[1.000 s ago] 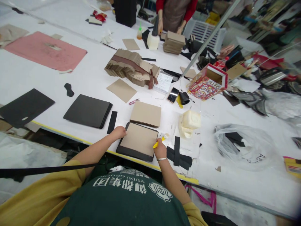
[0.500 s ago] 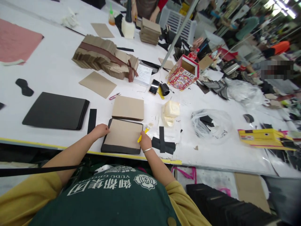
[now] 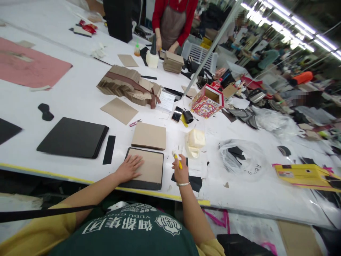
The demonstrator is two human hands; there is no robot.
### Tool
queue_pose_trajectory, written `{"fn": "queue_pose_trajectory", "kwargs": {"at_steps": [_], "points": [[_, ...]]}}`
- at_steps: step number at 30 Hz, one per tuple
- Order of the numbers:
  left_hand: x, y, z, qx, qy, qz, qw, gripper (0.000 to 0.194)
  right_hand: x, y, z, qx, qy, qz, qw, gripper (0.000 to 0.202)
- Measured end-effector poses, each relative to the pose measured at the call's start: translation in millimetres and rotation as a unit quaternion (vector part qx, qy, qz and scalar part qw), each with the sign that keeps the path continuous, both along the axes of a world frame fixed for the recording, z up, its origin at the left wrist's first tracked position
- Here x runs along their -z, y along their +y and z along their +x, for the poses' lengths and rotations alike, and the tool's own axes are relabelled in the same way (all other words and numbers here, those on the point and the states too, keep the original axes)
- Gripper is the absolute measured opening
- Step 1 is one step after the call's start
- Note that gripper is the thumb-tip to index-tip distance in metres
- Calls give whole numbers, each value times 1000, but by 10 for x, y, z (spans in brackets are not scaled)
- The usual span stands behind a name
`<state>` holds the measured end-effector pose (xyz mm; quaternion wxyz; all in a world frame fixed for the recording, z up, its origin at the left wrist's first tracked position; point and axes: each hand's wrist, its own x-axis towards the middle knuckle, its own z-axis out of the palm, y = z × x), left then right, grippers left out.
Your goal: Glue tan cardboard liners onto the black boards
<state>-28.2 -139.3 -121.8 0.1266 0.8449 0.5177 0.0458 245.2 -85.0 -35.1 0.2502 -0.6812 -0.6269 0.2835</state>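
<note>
My left hand [image 3: 130, 167] lies flat with fingers spread on a tan cardboard sheet [image 3: 153, 165]. That sheet rests on a black sheet [image 3: 149, 185], whose dark margin shows along the near edge. To the right, my right hand [image 3: 181, 170] is closed around a yellow-handled brush [image 3: 179, 164], its bristles pointing away from me. Just beyond the sheet sits a stack of tan boards [image 3: 149, 136]. A cream-coloured plastic container [image 3: 195, 142] stands past the brush. Black strips [image 3: 194, 182] lie partly behind my right hand.
A black board stack [image 3: 71, 137] and a black strip [image 3: 109, 149] lie left. Farther back are pink snips [image 3: 135, 123], a phone [image 3: 177, 114], tied cardboard pieces [image 3: 128, 85] and a red box [image 3: 207, 101]. A metal pole [image 3: 210, 49] rises there. A co-worker [image 3: 174, 25] stands opposite.
My left hand has moved from the cardboard's left edge onto its top and flattened. My right hand has left the right edge, moving right with the brush. The view has tilted up.
</note>
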Motion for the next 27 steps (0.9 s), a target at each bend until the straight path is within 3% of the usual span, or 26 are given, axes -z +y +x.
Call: {"fn": "queue_pose_trajectory", "kwargs": {"at_steps": [3, 6, 10, 13, 16, 20, 27], "points": [[81, -136, -57, -27, 9, 18, 999, 66, -99, 112, -21, 36, 225, -52, 972, 41], [114, -227, -79, 2, 4, 34, 999, 55, -72, 202, -224, -3, 303, -96, 948, 35], [164, -283, -41, 80, -27, 26, 996, 49, 110, 234, -801, -104, 295, -143, 939, 29], [193, -287, -33, 86, -45, 19, 995, 51, 281, 233, -1282, -174, 263, -160, 935, 28], [201, -280, -52, 91, -52, 13, 994, 52, 431, 276, -1549, -188, 203, -138, 951, 26], [188, -274, -71, 101, -46, 7, 994, 52, 527, 393, -1356, -179, 141, -106, 968, 17], [155, -257, -70, 102, -37, -7, 994, 50, 368, 439, -388, -130, 56, -82, 986, 15]]}}
